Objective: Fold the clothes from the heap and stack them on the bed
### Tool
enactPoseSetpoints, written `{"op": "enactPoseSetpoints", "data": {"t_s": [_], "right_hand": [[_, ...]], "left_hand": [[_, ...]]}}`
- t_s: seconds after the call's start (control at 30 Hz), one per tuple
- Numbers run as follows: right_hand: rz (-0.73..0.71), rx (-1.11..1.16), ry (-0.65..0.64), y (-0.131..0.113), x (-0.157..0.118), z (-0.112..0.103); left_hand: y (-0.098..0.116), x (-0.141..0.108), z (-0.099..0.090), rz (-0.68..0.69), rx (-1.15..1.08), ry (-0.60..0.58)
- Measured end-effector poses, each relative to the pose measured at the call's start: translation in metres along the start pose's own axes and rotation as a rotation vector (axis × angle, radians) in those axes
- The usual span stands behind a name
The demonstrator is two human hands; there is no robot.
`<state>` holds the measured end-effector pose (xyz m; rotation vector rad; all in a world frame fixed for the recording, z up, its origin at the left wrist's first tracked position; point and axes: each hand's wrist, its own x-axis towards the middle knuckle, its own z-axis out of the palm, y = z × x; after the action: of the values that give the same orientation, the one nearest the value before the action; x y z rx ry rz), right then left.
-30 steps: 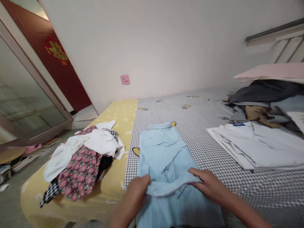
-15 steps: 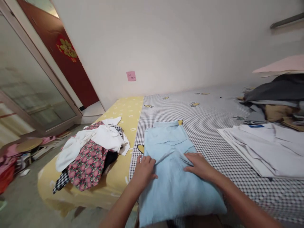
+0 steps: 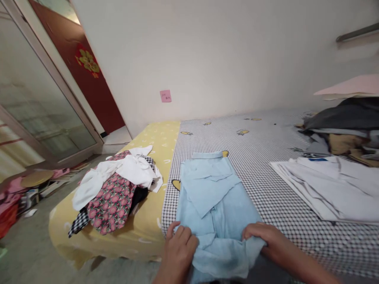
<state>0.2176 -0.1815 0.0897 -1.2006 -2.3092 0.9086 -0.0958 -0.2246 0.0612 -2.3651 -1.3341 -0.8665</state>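
Note:
A light blue collared shirt [image 3: 213, 193] lies partly folded on the checked bedding, its collar toward the wall and its lower end at the bed's front edge. My left hand [image 3: 179, 246] is closed on the left side of the lower end, its fingers curled over the cloth. On the opposite side my right hand [image 3: 262, 238] grips the bunched hem in a fist. Between the two hands the bottom of the shirt is gathered up in a loose roll. A pointed flap of cloth lies across the shirt's middle.
A heap of clothes [image 3: 118, 185], white, flowered and checked, rests on the yellow sheet [image 3: 154, 221] at the left. Folded white shirts [image 3: 331, 189] lie at the right, with a stack of dark and pink garments [image 3: 352, 110] behind. A wall [image 3: 225, 59] bounds the bed.
Both hands have moved from the shirt's middle down to its lower end and closed on the cloth. The hem, spread over the bed edge before, is now bunched up.

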Motion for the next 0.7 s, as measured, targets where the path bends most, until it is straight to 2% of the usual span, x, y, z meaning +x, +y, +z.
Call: {"op": "enactPoseSetpoints", "data": {"t_s": [0.07, 0.13, 0.23, 0.33, 0.37, 0.43, 0.53, 0.6, 0.63, 0.67, 0.7], "right_hand": [[0.049, 0.081, 0.035, -0.01, 0.01, -0.012], [0.064, 0.077, 0.089, -0.014, 0.03, -0.023], [0.126, -0.099, 0.162, -0.002, 0.065, -0.029], [0.152, -0.273, 0.248, 0.023, 0.09, -0.022], [0.145, -0.293, 0.293, 0.031, 0.095, -0.019], [0.134, -0.272, 0.419, 0.045, 0.099, -0.018], [0.132, -0.092, 0.732, 0.063, 0.088, -0.032], [0.143, 0.015, 0.923, 0.075, 0.066, -0.047], [0.147, 0.015, 0.98, 0.082, 0.051, -0.054], [0.143, -0.028, 1.008, 0.088, 0.033, -0.06], [0.128, -0.105, 1.009, 0.093, 0.015, -0.063]], "left_hand": [[-0.009, 0.014, -0.008, -0.075, -0.04, -0.031], [-0.02, 0.039, -0.007, -0.205, -0.062, -0.117], [-0.038, 0.076, 0.011, -0.4, -0.077, -0.31], [-0.053, 0.092, 0.038, -0.587, -0.108, -0.464], [-0.057, 0.093, 0.045, -0.628, -0.102, -0.461], [-0.064, 0.088, 0.053, -0.629, -0.058, -0.378], [-0.073, 0.074, 0.045, -0.475, 0.029, -0.204], [-0.084, 0.059, 0.033, -0.339, 0.086, -0.084], [-0.092, 0.05, 0.026, -0.273, 0.116, -0.031], [-0.1, 0.041, 0.019, -0.235, 0.151, 0.026], [-0.109, 0.032, 0.013, -0.189, 0.175, 0.027]]}}
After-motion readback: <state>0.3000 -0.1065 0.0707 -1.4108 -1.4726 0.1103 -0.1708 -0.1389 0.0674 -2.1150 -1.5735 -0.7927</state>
